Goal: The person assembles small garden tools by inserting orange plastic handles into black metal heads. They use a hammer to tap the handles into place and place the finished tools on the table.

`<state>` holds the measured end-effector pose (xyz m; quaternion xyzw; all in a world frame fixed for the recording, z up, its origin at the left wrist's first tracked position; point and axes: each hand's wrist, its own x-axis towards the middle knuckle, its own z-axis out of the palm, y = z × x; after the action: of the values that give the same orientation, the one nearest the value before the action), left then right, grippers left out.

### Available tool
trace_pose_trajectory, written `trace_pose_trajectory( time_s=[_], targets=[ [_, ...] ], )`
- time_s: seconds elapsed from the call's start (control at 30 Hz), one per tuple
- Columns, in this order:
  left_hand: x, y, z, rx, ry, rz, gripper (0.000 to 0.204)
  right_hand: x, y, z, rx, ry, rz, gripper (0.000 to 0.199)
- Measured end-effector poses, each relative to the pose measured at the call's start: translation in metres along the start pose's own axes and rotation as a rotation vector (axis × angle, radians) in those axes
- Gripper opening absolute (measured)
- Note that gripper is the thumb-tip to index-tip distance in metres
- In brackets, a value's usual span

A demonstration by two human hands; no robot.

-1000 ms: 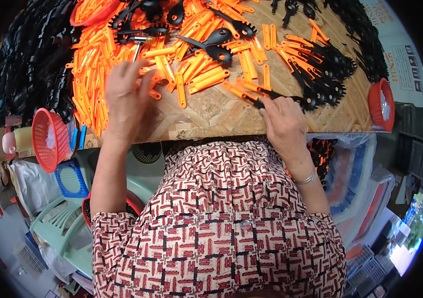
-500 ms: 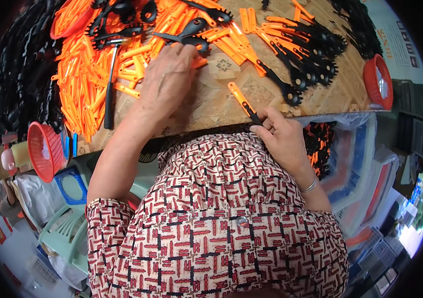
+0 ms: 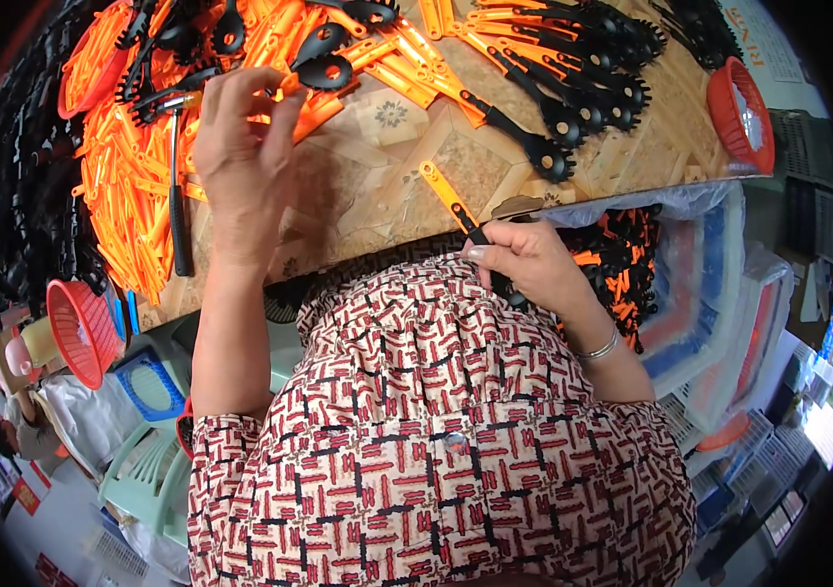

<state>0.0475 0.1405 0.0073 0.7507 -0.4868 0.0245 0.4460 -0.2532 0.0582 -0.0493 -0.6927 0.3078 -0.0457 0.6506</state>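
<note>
My right hand [image 3: 534, 259] grips a black kitchen utensil with an orange handle [image 3: 446, 199] at the table's front edge. The handle points up and left; the utensil's head is mostly hidden below my hand. My left hand [image 3: 245, 147] hovers at the edge of a heap of loose orange handles [image 3: 128, 191], its fingers bent and apart. Just past its fingertips lie black spoon-like heads [image 3: 323, 71]. A hammer [image 3: 180, 191] with a black grip lies on the heap, left of that hand.
Spaghetti servers with orange handles [image 3: 543, 152] lie in a row at the far right. Red baskets [image 3: 84, 333] [image 3: 741, 117] hang at both table ends. Black utensil parts [image 3: 15, 176] pile up at the left. A plastic-lined bin [image 3: 695, 284] with orange and black pieces stands below right.
My left hand has moved left and lifted from the orange pieces, its fingers spreading. My right hand still holds the utensil, slightly lower and further left in view. The whole view has shifted.
</note>
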Motion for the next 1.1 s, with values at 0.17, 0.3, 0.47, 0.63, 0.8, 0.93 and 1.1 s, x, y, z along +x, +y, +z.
trace_pose_trajectory(
  time_s=[0.17, 0.3, 0.47, 0.63, 0.8, 0.93, 1.1],
  targets=[
    [-0.004, 0.023, -0.003, -0.856, -0.112, -0.408, 0.015, 0.004, -0.002, -0.001, -0.004, 0.012, 0.014, 0.037],
    [-0.038, 0.059, 0.024, -0.975, -0.45, -0.64, 0.026, 0.005, -0.014, 0.001, 0.021, -0.01, 0.078, 0.034],
    [-0.051, 0.053, 0.048, -0.944, -0.582, -0.688, 0.029, 0.0, -0.012, 0.004, 0.101, 0.021, 0.076, 0.038],
    [-0.052, 0.052, 0.049, -0.766, -0.633, -0.646, 0.026, -0.004, -0.014, 0.004, 0.153, -0.015, 0.117, 0.029],
    [-0.053, 0.055, 0.048, -0.689, -0.619, -0.626, 0.025, -0.003, -0.013, 0.004, 0.264, -0.04, 0.152, 0.03],
    [-0.048, 0.061, 0.047, -0.538, -0.654, -0.553, 0.021, -0.004, -0.013, 0.002, 0.2, -0.039, 0.168, 0.035],
    [-0.057, 0.056, 0.048, -0.299, -0.536, -0.222, 0.018, 0.0, -0.036, 0.003, 0.172, 0.026, 0.342, 0.042]
  ],
)
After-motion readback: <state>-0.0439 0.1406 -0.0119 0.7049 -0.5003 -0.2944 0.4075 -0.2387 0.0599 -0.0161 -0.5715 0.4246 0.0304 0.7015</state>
